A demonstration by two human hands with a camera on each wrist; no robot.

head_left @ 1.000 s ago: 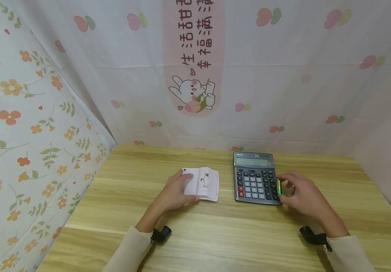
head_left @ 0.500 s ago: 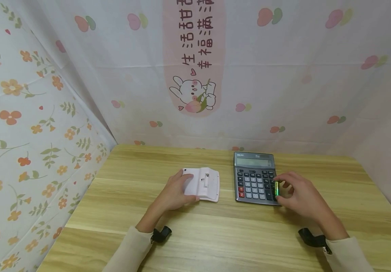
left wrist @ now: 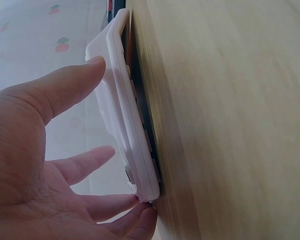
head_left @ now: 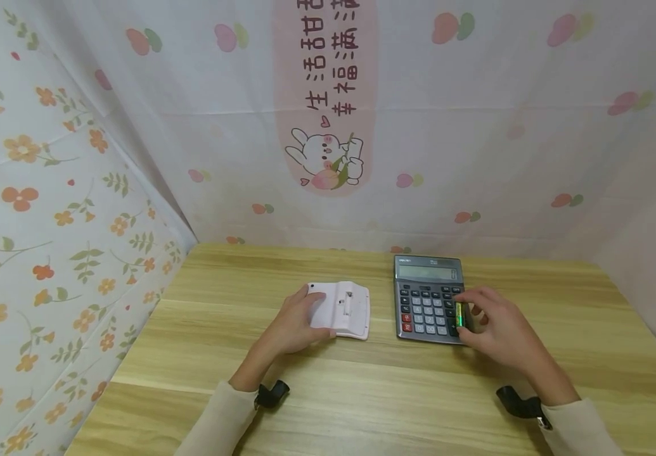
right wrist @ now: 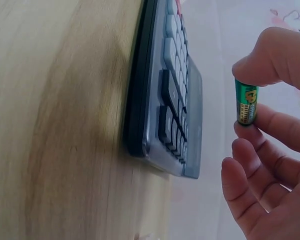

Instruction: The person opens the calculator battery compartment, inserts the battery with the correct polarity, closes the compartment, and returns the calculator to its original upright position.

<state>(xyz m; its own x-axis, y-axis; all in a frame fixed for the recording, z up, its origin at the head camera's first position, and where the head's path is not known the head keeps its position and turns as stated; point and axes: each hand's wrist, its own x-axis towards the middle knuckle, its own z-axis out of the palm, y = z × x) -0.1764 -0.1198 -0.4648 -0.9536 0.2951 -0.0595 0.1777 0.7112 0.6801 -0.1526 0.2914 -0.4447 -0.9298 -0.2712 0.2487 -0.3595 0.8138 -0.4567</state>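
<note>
A white calculator (head_left: pixel 353 320) lies face down, its keys showing at the underside in the left wrist view. A battery slot (head_left: pixel 347 303) is uncovered in its back. My left hand (head_left: pixel 291 322) holds it at the left end, thumb at the near edge and fingertips (left wrist: pixel 132 200) at its end. My right hand (head_left: pixel 501 326) pinches a small green battery (right wrist: pixel 247 102) between thumb and finger, the other fingers loosely curled. The battery is above the right side of a grey desktop calculator (head_left: pixel 424 269), which lies face up to the right of the white one.
Both calculators are on a wood-grain table (head_left: pixel 362 399). Behind it hangs a white cloth (head_left: pixel 464 145) with fruit prints and a rabbit picture, and a flowered cloth (head_left: pixel 59 253) hangs at the left. A black wrist mount (head_left: pixel 518 403) sits on each forearm.
My right hand has moved slightly left with the battery, from the grey calculator's right edge to over its keys. The left hand and the white calculator stay in place.
</note>
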